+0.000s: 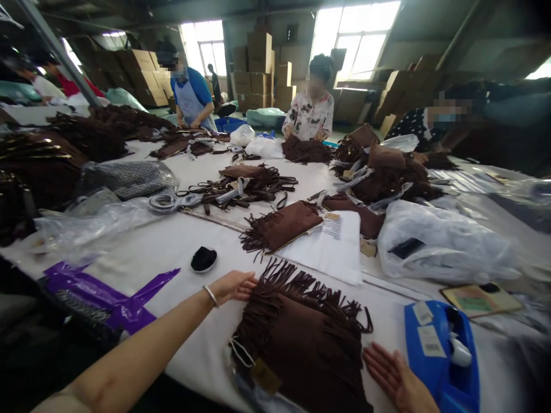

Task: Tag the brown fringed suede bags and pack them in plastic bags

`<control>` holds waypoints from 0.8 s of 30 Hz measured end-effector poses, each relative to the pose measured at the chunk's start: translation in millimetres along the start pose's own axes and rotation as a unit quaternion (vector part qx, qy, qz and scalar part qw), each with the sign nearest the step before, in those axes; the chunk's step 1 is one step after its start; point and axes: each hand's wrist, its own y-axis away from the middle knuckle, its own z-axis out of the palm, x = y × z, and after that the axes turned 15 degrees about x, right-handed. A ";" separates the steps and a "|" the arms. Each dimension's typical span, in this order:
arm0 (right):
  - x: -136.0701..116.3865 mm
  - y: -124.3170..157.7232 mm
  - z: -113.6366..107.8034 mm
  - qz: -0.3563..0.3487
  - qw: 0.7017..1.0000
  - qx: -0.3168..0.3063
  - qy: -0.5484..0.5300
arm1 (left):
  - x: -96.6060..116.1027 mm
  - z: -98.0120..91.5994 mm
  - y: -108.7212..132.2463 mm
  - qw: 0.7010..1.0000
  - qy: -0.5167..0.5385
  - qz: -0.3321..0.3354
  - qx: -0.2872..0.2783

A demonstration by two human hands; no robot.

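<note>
A dark brown fringed bag (301, 338) lies flat on the white table in front of me, its fringe fanned out along the far edge and the sides. At its far left corner is my left hand (237, 285), fingers stretched out by the fringe. My right hand (394, 370) is beside the bag's right edge, palm turned in and fingers extended, with nothing in it. A brown tag (266, 376) and a white cord loop (241, 351) show at the bag's near left corner. Just beyond lies another fringed bag (288, 225), partly on white sheets (340, 252).
A blue plastic holder (430, 367) and a phone (480, 299) are at the right, near a clear plastic bag (447, 241). To the left are a small black-filled dish (204, 260) and purple plastic (103, 295). Brown straps (245, 186) are piled farther back, where co-workers handle brown goods.
</note>
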 end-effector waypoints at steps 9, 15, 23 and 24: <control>-68.4 -7.3 94.4 0.180 0.928 -0.321 0.053 | 31.4 39.3 -69.2 0.959 -0.063 -0.124 -0.248; -74.7 -31.3 112.4 0.197 0.908 -0.361 0.086 | 43.4 90.1 -93.8 0.920 -0.098 -0.089 -0.369; -94.3 -32.6 131.9 -0.046 0.914 -0.336 0.221 | 54.9 97.5 -68.5 0.952 -0.085 -0.005 -0.295; -95.3 -28.2 131.1 -0.093 0.898 -0.338 0.266 | 56.1 94.6 -57.0 0.951 -0.101 0.028 -0.291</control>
